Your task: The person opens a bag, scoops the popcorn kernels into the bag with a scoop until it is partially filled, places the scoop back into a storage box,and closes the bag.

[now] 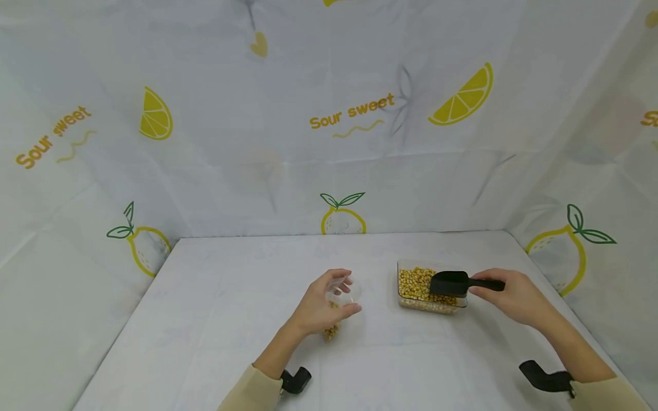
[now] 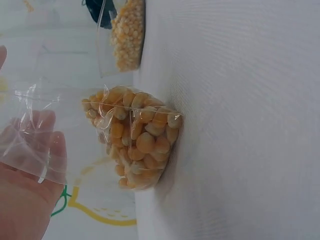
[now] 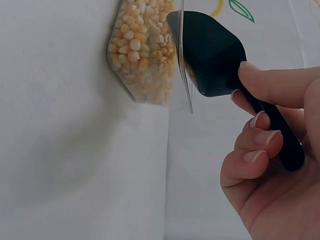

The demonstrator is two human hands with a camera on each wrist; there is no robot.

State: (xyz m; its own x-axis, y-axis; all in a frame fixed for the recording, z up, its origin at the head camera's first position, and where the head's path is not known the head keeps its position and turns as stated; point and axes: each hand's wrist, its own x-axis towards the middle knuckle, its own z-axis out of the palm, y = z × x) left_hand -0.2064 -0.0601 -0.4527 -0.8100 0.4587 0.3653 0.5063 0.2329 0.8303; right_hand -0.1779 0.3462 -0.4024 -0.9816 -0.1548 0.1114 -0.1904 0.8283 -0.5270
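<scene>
A clear plastic bag (image 1: 331, 331) stands on the table with corn kernels (image 2: 145, 140) in its lower part. My left hand (image 1: 315, 311) curves round the bag's upper part, thumb on one side and fingers on the other. To the right is a clear rectangular container (image 1: 426, 307) filled with yellow kernels. My right hand (image 1: 521, 297) grips the handle of a black scoop (image 1: 448, 283), whose blade is over the container's right part. In the right wrist view, the scoop (image 3: 212, 55) crosses the container's rim (image 3: 182, 55). The blade's inside is hidden from me.
A white cloth covers the table (image 1: 216, 319). Behind it and at both sides hangs a white curtain (image 1: 231, 171) printed with lemons and lettering. The container stands a short way to the right of the bag.
</scene>
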